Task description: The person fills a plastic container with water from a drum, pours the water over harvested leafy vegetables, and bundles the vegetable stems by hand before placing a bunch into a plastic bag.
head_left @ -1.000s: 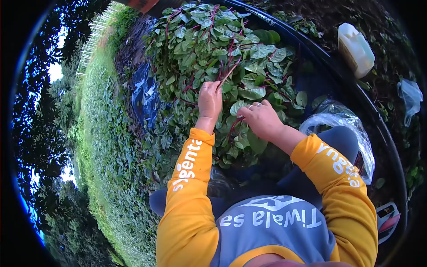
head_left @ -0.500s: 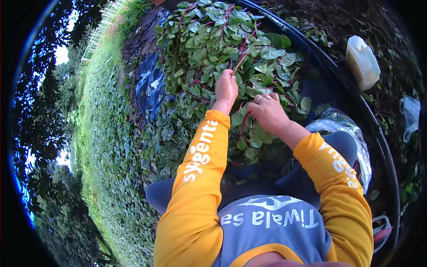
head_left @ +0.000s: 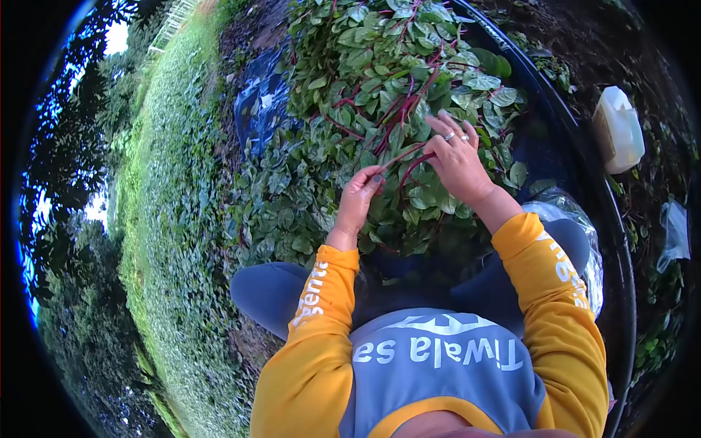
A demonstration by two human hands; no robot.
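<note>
A heap of cut leafy greens with red-purple stems, looking like Malabar spinach (head_left: 365, 73), lies in front of me. My left hand (head_left: 356, 201) pinches the end of a thin brownish strip (head_left: 401, 158) between thumb and finger. The strip runs taut up to my right hand (head_left: 460, 159). Under that hand's fingers pass red stems (head_left: 415, 166) of a leafy bunch; thumb and forefinger close on them while the other fingers are raised. Exactly where the strip ends at the right hand is hidden. Rings show on the right fingers.
A translucent plastic jug (head_left: 619, 131) lies beyond the black rim (head_left: 544, 84) on the right. Clear plastic (head_left: 569, 208) is by my right knee, a thin plastic bag (head_left: 673, 233) farther out. Blue-black plastic sheeting (head_left: 261, 98) and low plants (head_left: 171, 219) are on the left.
My left hand has pulled back toward me and left, drawing the strip out. My right hand has moved slightly up, its outer fingers lifting. The view has shifted a little.
</note>
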